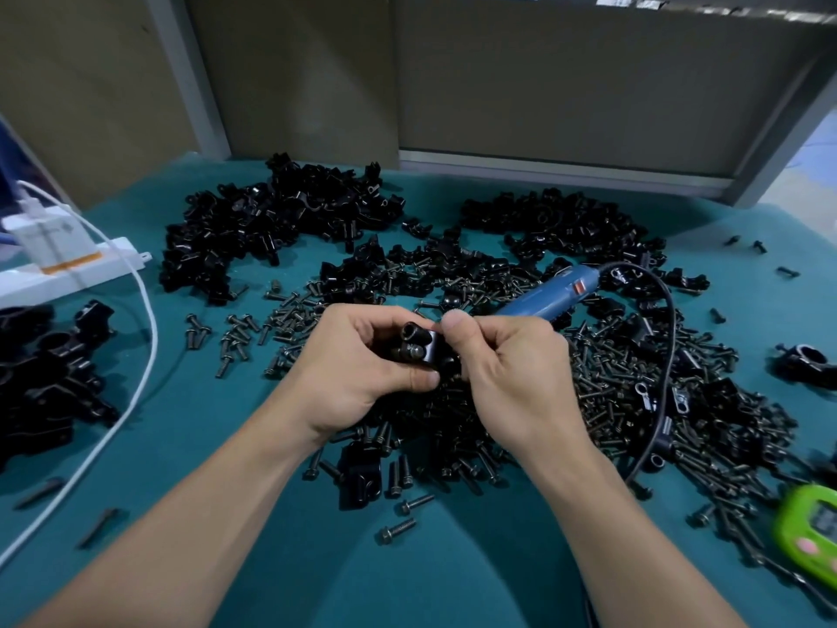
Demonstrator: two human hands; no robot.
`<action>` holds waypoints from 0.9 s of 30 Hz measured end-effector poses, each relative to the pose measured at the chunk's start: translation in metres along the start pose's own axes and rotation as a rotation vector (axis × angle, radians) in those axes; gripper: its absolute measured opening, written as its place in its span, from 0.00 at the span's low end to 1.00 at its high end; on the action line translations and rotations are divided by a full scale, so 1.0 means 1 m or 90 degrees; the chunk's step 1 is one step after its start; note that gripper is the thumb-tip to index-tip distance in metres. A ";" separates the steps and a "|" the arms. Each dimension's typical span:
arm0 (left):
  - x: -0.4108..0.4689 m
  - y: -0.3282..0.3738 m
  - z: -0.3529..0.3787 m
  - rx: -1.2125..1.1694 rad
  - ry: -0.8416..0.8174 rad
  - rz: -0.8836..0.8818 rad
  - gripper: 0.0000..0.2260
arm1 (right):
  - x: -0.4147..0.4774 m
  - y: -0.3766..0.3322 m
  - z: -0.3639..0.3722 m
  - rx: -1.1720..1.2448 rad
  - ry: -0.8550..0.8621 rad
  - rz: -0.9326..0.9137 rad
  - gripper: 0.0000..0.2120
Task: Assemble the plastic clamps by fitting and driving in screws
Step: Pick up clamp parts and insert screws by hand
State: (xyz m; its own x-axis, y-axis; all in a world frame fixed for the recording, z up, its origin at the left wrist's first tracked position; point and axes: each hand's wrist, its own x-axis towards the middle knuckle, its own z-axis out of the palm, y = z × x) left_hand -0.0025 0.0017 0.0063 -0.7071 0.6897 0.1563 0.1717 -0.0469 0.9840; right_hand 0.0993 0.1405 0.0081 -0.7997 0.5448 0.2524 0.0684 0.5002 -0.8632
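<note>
A few loose flanged screws [398,530] are lying nearest the person on the teal mat [385,582], within easy reach. Just beyond them, both hands are meeting above the screw heap [634,387]. The left hand [358,373] is wrapping curled fingers and thumb round a black plastic clamp [423,351]. It is holding the clamp off the mat with the screw holes facing up, probably so a screw can be started. One screw head appears to be sitting in the clamp. The right hand [507,369] is pinching the clamp's right edge between thumb and curled fingers; whether it is also holding a screw cannot be told. Behind the hands, the blue electric screwdriver [548,292] is lying idle, handy for driving. Farther back, piles of unassembled clamp halves [281,219] are waiting.
</note>
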 end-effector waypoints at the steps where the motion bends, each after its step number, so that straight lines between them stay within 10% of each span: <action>1: 0.001 -0.001 0.000 0.013 0.003 0.001 0.18 | 0.000 0.001 -0.002 -0.014 0.003 -0.013 0.27; 5: 0.001 -0.002 -0.002 0.026 0.017 -0.003 0.18 | 0.005 0.003 -0.014 -0.027 -0.027 -0.044 0.07; 27: 0.003 -0.010 0.001 0.084 0.055 0.024 0.19 | 0.006 0.005 -0.008 -0.068 -0.096 0.000 0.14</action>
State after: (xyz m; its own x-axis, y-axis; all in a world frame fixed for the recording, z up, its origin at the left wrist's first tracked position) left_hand -0.0056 0.0043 -0.0031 -0.7538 0.6243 0.2050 0.2839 0.0281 0.9584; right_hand 0.1001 0.1517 0.0087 -0.8797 0.4415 0.1764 0.1251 0.5730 -0.8099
